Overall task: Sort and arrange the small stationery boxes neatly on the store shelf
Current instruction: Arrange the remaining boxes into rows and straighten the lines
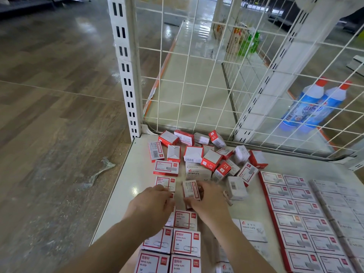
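Looking down over a white store shelf [122, 194] from a head-worn camera, two bare forearms reach forward from the near edge. The right hand [208, 200] curls its fingers and thumb round a small red-and-white box [190, 190], holding it tipped on edge just above the shelf. The left hand [151, 203] lies palm down, fingers loosely bent over another box in the near-left rows; whether it grips that box cannot be told. Those near-left rows of paper clip boxes [185, 243] stand in two neat columns, labels up. Farther away lies a loose heap of boxes [206, 158], tumbled at all angles, with a pale staples box [198, 172] among them. On the right, flat boxes [291, 213] sit in tidy rows, touching edge to edge. A white wire grid [197, 85] backs the shelf, and two blue bottles [313, 105] with orange caps stand beyond it at the far right. Wood-pattern floor [49, 95] fills the left.
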Motion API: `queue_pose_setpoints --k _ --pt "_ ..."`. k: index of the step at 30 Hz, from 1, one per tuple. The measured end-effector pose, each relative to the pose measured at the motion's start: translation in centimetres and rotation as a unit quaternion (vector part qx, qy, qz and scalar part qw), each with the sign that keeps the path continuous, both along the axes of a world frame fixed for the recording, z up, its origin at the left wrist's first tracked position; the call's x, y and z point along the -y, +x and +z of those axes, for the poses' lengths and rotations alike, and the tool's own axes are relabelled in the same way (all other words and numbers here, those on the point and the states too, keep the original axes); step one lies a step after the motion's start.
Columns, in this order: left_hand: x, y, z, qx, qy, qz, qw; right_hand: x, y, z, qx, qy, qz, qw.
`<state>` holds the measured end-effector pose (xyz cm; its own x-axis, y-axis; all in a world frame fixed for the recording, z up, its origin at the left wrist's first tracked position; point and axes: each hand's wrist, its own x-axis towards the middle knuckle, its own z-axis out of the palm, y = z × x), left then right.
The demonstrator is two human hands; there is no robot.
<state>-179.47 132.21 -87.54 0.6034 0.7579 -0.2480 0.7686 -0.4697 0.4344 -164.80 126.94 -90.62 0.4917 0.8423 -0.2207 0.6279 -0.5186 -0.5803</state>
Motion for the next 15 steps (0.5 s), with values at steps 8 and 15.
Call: queue_pose_setpoints --k 8,15 --pt "0.1 0.0 0.1 0.005 -0.011 0.004 1.0 -0.3 0.2 -0.1 -0.039 -0.001 -0.028 0.999" --pt "0.2 0.0 1.4 0.081 -0.13 0.091 0.984 0.8 0.6 1.6 -0.046 0.041 -0.032 0.998"
